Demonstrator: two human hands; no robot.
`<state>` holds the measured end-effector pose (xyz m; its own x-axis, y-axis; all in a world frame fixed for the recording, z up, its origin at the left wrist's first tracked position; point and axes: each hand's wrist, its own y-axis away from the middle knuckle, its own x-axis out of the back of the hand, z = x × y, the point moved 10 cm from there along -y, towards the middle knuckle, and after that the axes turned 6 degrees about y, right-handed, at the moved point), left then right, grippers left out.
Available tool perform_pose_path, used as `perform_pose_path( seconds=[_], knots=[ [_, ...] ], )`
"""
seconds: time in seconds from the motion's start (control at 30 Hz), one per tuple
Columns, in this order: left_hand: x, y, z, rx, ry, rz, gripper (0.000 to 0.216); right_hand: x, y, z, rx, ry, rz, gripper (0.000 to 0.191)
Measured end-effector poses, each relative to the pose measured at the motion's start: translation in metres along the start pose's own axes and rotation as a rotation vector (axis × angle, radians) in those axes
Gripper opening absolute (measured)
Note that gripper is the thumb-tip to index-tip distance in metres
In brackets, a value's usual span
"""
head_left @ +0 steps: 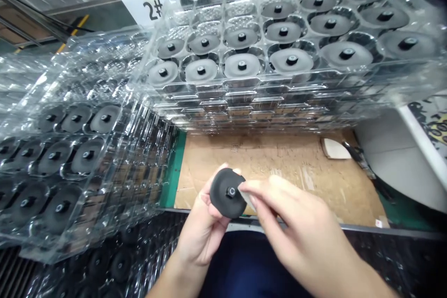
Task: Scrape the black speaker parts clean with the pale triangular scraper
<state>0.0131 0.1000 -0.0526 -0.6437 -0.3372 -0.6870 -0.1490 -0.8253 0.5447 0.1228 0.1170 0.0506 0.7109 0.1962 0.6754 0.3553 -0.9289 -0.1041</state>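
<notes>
1. Black disc point(220, 201) rests in the left hand point(202, 235), raised over the near edge of the green tabletop point(177, 167), with its central hub point(231, 191) turned up toward the head camera
2. The left grip is clamped on the disc, thumb and fingers about its rim; most of the face is uncovered, and a hold at the rim seems the right choice for keeping the hub free
3. The right hand point(300, 219) has its grip closed on a small pale piece point(249, 200), pinched at the disc's right side; whether the piece touches the disc cannot be told
4. To do this well, hold the disc steady and face-up, bring the pale piece in lightly, and turn the disc with the left fingers rather than twist the right wrist
5. Below lies a sheet of cardboard point(244, 149), with a pale flat object point(337, 149) at its far right
6. Beyond it stands a stack of clear trays point(240, 87) bearing similar discs point(200, 71); a second stack point(118, 167) stands at the left, so the left elbow is best kept clear
7. A paper sign point(141, 2) reading "2#" stands behind the trays
</notes>
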Motion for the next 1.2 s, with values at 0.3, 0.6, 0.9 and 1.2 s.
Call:
perform_pose_path(
  seconds=[0.3, 0.6, 0.9, 1.2],
  knots=[
    [0.003, 0.004, 0.009, -0.087, 0.000, 0.037, 0.043, -0.008, -0.011, -0.005, -0.015, -0.073, -0.027, 0.022],
    [0.001, 0.001, 0.006, -0.090, -0.002, 0.010, 0.044, -0.006, -0.007, 0.001, -0.041, -0.086, -0.037, 0.020],
    [0.001, -0.002, 0.007, -0.079, 0.094, 0.008, 0.045, -0.005, -0.007, 0.059, -0.232, -0.148, 0.064, 0.018],
    [-0.004, -0.007, -0.002, 0.044, 0.170, -0.071, 0.054, -0.061, 0.041, 0.108, -0.389, -0.165, -0.041, 0.020]
  ],
)
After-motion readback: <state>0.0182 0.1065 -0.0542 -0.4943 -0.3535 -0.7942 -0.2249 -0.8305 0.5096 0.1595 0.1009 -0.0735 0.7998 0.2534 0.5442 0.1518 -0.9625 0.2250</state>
